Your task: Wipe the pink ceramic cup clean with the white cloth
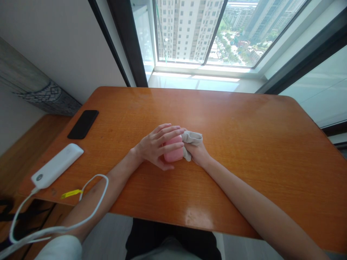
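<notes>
Near the middle of the table, my left hand [162, 146] curves around a smooth pink cup-like object [173, 151]. Its fingers are spread across the top, and the thumb lies along the near side. My right hand [197, 151] grips a light grey cloth [193, 137] bunched against the object's right end. Part of the cloth hangs down below the fingers. My hands and the cloth hide much of the pink object, so its exact kind is unclear.
A black phone [83, 124] lies at the table's left. Nearer is a white power bank [57, 166] with a white cable [104, 195] looping over my left forearm and a yellow tag [72, 194] on it. The wooden table [244, 119] meets a window ledge [195, 82] behind.
</notes>
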A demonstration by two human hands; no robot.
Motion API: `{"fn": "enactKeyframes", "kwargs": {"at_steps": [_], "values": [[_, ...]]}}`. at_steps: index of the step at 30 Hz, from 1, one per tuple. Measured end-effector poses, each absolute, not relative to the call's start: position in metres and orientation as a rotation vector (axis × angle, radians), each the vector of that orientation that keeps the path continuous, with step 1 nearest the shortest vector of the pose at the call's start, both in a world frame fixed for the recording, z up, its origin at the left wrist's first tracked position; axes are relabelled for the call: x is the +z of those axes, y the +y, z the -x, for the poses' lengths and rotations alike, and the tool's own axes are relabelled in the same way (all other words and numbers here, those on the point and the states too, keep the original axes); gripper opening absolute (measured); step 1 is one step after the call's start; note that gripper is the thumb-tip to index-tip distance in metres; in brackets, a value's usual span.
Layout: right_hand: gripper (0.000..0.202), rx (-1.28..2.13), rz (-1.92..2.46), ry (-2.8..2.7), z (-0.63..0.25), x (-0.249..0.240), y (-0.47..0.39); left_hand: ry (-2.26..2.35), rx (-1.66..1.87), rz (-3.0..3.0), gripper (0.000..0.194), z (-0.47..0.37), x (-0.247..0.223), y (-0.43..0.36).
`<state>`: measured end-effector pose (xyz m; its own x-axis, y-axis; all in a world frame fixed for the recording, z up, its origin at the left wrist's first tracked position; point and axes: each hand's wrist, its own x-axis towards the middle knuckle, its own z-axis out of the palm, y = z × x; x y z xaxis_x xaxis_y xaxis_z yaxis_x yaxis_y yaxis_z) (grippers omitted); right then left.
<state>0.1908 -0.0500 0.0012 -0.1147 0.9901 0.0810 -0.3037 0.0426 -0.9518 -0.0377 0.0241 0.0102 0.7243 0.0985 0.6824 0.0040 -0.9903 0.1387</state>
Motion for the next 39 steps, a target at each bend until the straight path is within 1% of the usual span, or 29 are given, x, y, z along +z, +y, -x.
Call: {"fn": "enactKeyframes", "kwargs": {"at_steps": [3, 5, 9, 11, 13, 18, 23, 25, 29, 33, 39], "values": [[0.034, 1.403, 0.859, -1.024, -0.19, 0.001, -0.049, 0.079, 1.133, -2.907, 0.09, 0.038, 0.012, 0.028], [0.037, 1.436, 0.834, -0.963, -0.188, 0.004, -0.049, 0.059, 1.189, -2.937, 0.092, 0.035, 0.012, 0.028], [0.046, 1.488, 0.886, -0.853, -0.185, 0.01, -0.048, 0.062, 1.272, -2.998, 0.081, 0.03, 0.012, 0.027], [0.046, 1.492, 0.914, -0.822, -0.185, 0.011, -0.049, 0.075, 1.264, -3.024, 0.075, 0.03, 0.011, 0.027], [0.045, 1.491, 0.891, -0.817, -0.185, 0.011, -0.049, 0.101, 1.23, -3.029, 0.074, 0.031, 0.01, 0.026], [0.044, 1.471, 0.842, -0.916, -0.185, 0.009, -0.048, 0.143, 1.247, -2.999, 0.081, 0.03, 0.009, 0.023], [0.04, 1.472, 0.835, -0.919, -0.186, 0.007, -0.048, 0.128, 1.349, -2.924, 0.102, 0.026, 0.012, 0.02], [0.041, 1.469, 0.841, -0.911, -0.186, 0.007, -0.048, 0.159, 1.334, -2.872, 0.106, 0.023, 0.014, 0.017], [0.041, 1.445, 0.84, -0.923, -0.186, 0.006, -0.047, 0.255, 1.266, -2.731, 0.109, 0.021, 0.018, 0.011], [0.033, 1.423, 0.845, -0.904, -0.185, 0.006, -0.046, 0.342, 1.207, -2.658, 0.11, 0.022, 0.019, 0.007], [0.033, 1.437, 0.838, -0.888, -0.184, 0.011, -0.047, 0.435, 1.209, -2.628, 0.11, 0.021, 0.022, 0.005]]}}
